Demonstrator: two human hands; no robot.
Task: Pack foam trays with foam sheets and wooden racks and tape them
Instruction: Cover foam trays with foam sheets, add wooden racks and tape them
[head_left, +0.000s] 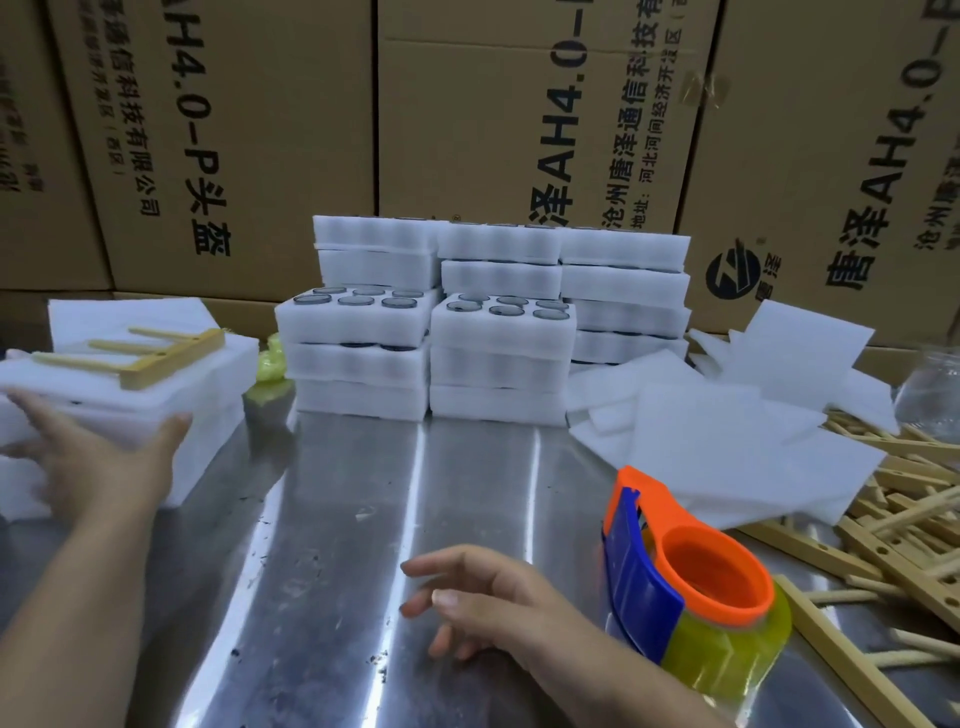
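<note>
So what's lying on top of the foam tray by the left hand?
A wooden rack lies flat on a white foam sheet covering the foam tray, which the left hand touches. The sheet hides whatever the tray's pockets hold.

Foam trays (358, 358) on steel table (363, 493)

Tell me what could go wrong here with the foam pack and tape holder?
The wooden rack lies atop the foam pack that the left hand touches; if untaped, it might slide off. The tape dispenser stands close beside the right hand; a careless sweep could knock it.
</note>
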